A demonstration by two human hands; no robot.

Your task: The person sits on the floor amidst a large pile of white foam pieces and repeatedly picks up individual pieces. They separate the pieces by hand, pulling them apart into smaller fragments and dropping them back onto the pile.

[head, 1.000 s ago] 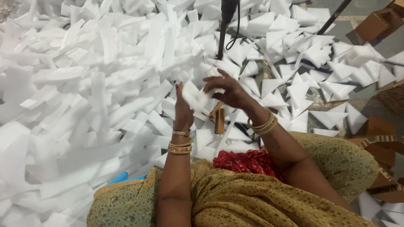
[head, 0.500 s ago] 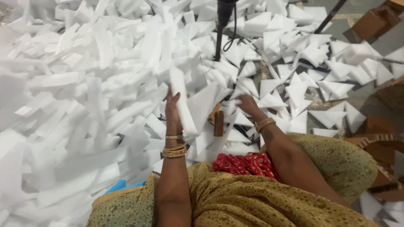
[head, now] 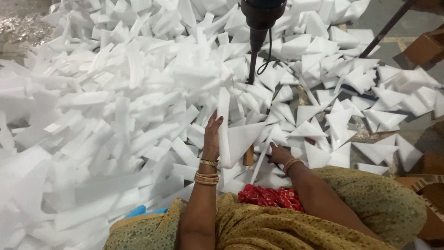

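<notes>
Risk: the tall white foam slab stands on edge and is only propped, not clamped; it may tip into the loose foam offcuts heaped around it
Cause: flat-palm support, crowded footing
Second risk: the black tool with its hanging cord sits just beyond the work
Left hand: raised, fingers straight and together, pressed flat against the slab's left face
Right hand: low among the triangular pieces, fingers buried; grip cannot be told
Slab position: upright in front of the knees
</notes>
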